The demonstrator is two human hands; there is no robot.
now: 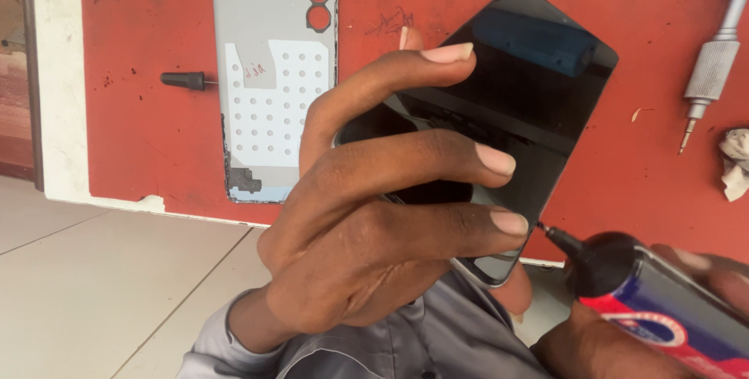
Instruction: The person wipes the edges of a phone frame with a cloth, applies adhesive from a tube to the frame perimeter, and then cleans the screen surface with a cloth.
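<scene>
You held the phone (538,90) tilted above the counter's near edge in your left hand (367,223), fingers wrapped across its screen. Your right hand (686,301) gripped the glue tube (655,293), nozzle touching the phone's lower edge. A back cover (273,83) lay on the red counter (148,137) toward its far edge, a screwdriver (714,59) toward its right edge.

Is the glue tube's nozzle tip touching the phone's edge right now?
Touching. The head view shows the black nozzle tip of the glue tube meeting the lower edge of the phone, with no gap visible.
</scene>
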